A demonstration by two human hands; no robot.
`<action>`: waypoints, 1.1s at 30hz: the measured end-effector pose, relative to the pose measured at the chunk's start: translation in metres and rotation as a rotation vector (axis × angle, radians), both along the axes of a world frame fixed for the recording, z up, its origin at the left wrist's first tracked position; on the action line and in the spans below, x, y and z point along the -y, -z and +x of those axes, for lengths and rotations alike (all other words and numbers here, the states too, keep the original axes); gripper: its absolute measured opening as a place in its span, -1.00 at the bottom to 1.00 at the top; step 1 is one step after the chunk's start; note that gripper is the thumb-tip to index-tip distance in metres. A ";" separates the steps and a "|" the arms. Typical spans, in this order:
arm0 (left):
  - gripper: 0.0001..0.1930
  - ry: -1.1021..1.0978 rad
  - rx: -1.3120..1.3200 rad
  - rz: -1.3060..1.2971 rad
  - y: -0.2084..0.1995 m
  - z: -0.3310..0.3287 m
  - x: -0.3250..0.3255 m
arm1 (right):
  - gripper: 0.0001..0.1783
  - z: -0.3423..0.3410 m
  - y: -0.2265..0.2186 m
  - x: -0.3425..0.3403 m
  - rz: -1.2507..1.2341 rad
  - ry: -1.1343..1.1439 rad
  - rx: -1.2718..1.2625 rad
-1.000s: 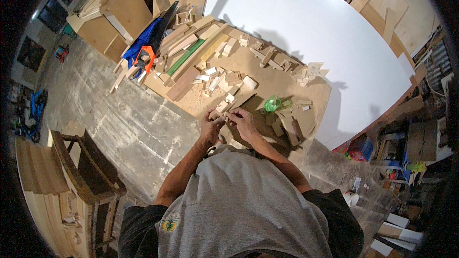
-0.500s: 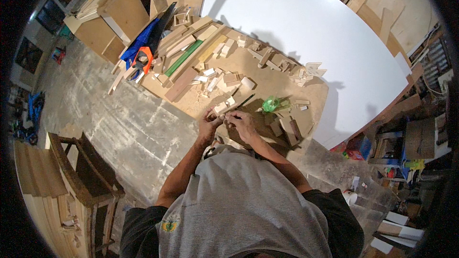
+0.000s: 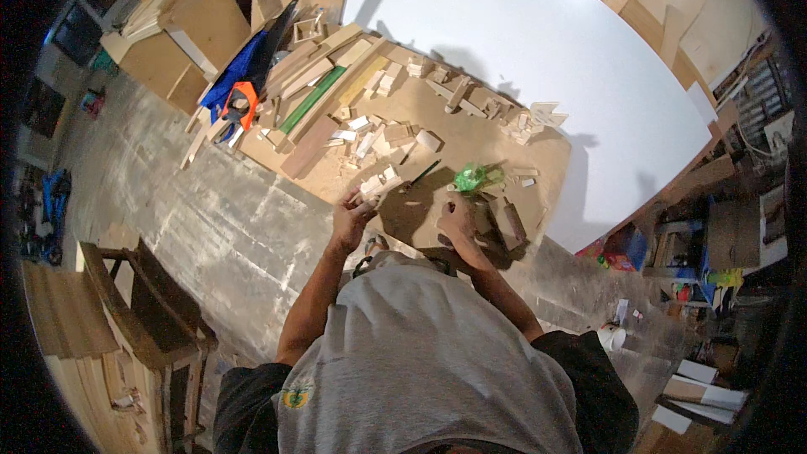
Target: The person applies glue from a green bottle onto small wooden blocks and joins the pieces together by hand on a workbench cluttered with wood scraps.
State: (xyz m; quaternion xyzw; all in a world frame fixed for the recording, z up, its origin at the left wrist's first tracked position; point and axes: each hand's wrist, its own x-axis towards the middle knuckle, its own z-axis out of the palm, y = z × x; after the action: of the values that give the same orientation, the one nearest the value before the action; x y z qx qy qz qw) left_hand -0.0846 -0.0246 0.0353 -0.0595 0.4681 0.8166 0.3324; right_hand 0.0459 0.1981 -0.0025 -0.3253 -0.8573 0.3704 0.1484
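My left hand (image 3: 351,217) pinched a small pale wood block (image 3: 371,188) at the plywood board's (image 3: 454,130) near edge; my right hand (image 3: 456,224) rested empty beside the green tape roll (image 3: 471,176). Most offcuts (image 3: 370,130) still lay loose, so little looked assembled.

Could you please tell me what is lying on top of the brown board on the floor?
The brown board carries scattered small wood blocks, a green crumpled item and a dark pencil-like stick. Both hands cover part of it.

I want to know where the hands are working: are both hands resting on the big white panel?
No. The left hand and right hand are over the brown plywood board strewn with wood offcuts, short of the white panel.
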 end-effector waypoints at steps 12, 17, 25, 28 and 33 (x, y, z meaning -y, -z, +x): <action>-0.56 0.106 -0.451 -0.325 -0.015 -0.004 0.007 | -0.61 -0.012 -0.015 -0.012 0.283 -0.132 0.368; -0.49 0.061 -0.474 -0.363 0.004 -0.002 0.014 | -0.68 -0.006 0.018 -0.016 0.749 -0.342 0.329; -0.55 0.082 -0.561 -0.480 0.043 0.004 0.017 | -0.79 0.017 -0.012 -0.005 0.472 -0.378 0.265; -0.53 -0.023 -0.575 -0.448 0.045 0.013 0.005 | -0.81 0.037 -0.048 -0.014 0.036 -0.059 0.252; -0.53 -0.093 -0.709 -0.602 0.058 0.023 -0.006 | -0.87 0.080 -0.027 -0.067 0.267 0.149 -0.041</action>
State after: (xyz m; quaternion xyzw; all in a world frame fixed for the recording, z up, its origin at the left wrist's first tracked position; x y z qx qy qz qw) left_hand -0.0614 -0.0188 -0.0228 0.1086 0.7659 0.6283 0.0829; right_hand 0.1263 0.2651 0.0250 -0.3578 -0.8693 0.2474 0.2348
